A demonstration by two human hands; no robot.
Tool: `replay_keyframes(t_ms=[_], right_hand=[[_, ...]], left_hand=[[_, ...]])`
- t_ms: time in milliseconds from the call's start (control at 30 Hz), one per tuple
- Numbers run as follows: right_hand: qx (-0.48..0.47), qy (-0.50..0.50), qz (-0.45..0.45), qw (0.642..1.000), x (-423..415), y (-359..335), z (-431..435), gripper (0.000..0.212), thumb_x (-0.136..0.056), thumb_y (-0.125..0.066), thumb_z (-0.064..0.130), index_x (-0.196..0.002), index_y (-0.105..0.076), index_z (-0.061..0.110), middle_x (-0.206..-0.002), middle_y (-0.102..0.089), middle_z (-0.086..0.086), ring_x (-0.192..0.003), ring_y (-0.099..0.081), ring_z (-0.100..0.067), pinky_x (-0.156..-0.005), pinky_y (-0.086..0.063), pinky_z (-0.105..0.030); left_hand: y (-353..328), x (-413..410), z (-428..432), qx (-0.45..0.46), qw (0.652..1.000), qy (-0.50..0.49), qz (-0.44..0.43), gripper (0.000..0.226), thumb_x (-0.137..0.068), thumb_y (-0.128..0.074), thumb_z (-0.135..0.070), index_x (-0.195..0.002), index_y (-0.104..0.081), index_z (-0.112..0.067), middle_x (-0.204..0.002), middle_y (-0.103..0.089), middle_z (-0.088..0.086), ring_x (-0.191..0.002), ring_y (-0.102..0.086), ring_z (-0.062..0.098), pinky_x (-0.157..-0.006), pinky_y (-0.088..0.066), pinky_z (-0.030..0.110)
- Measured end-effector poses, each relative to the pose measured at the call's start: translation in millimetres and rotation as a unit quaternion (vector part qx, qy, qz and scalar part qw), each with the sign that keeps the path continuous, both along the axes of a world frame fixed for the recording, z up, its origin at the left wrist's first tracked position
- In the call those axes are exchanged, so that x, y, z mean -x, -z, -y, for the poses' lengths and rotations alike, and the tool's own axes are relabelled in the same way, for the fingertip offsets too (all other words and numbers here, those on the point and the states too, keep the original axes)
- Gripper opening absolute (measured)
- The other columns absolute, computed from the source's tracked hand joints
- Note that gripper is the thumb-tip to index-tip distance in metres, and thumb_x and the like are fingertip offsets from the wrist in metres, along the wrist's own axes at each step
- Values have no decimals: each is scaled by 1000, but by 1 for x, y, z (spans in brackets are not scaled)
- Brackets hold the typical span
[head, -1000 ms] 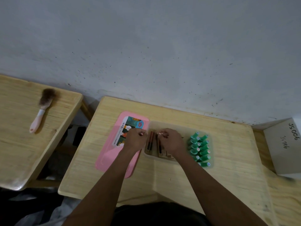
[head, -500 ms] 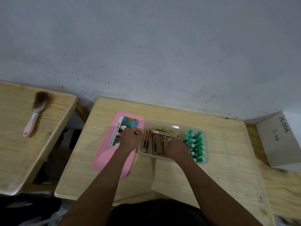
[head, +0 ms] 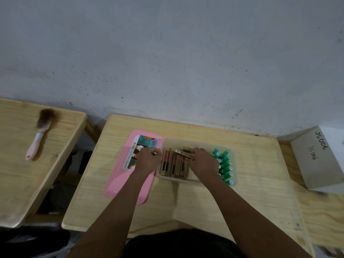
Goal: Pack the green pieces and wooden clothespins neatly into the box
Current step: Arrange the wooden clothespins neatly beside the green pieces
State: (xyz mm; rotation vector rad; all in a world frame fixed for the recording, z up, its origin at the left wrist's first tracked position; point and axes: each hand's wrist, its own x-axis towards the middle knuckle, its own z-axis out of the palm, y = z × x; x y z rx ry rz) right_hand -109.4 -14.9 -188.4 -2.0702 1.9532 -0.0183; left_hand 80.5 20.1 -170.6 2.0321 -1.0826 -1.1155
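Axis: wooden clothespin (head: 183, 153) pinched in your right hand (head: 203, 164) lies roughly left-right across the near-far row (head: 176, 164).
Left hand (head: 149, 159): curled by clear plastic box (head: 178, 180), hold unclear.

Dim, flat room light washes the grey wall (head: 167, 53) and pale counter (head: 251, 192); a soft shadow pools on the counter in front of the clear box (head: 197, 142). The wide lens bows the counter's edges, and the white carton (head: 316, 168) at far right smears along its lower edge.
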Motion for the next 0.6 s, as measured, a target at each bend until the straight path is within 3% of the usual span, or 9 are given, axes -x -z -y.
replay_keyframes(t_ms=[133,233,333,400,500,600], right_hand=[[-35,-60,-77,995,-4,5,6,28,-90,-53,18,-116,-61,24,-108,-66,-2,-102,-60,-26,-75,-47,-34],[-45,-75,-61,994,-2,-1,8,22,-89,-55,27,-108,-64,24,-100,-68,-2,-93,-63,-24,-73,-49,-33],[-109,-59,76,989,4,-9,10,24,-90,-58,35,-111,-67,28,-98,-71,1,-80,-63,-17,-67,-49,-27],[-154,-44,193,968,8,-17,8,30,-93,-57,32,-120,-66,22,-98,-69,0,-73,-58,-10,-60,-42,-22],[-218,10,320,922,12,-32,2,26,-100,-50,26,-113,-68,13,-90,-70,1,-69,-60,-6,-57,-45,-17],[-248,45,386,887,15,-36,-4,24,-102,-44,24,-108,-66,17,-89,-73,0,-68,-59,-7,-61,-44,-24]], left_hand=[[1,-1,-1,1,1000,3,4,30,-91,-59,-20,-118,-65,-6,-121,-64,14,-107,-62,29,-91,-54,48],[1,-1,0,-4,1000,-3,-2,29,-91,-60,-20,-117,-66,-8,-123,-64,13,-110,-61,29,-90,-55,47],[1,-1,0,-7,1000,-1,0,30,-91,-59,-20,-118,-65,-8,-123,-63,13,-110,-61,28,-90,-55,46],[1,-2,0,-6,1000,2,6,30,-91,-59,-21,-118,-65,-8,-122,-64,13,-108,-61,27,-89,-55,45],[0,-1,0,-7,1000,8,16,30,-92,-58,-21,-118,-65,-9,-121,-64,12,-105,-63,27,-88,-56,43],[0,-1,0,-7,1000,13,22,31,-92,-58,-20,-119,-64,-8,-123,-63,13,-106,-63,28,-89,-55,44]])
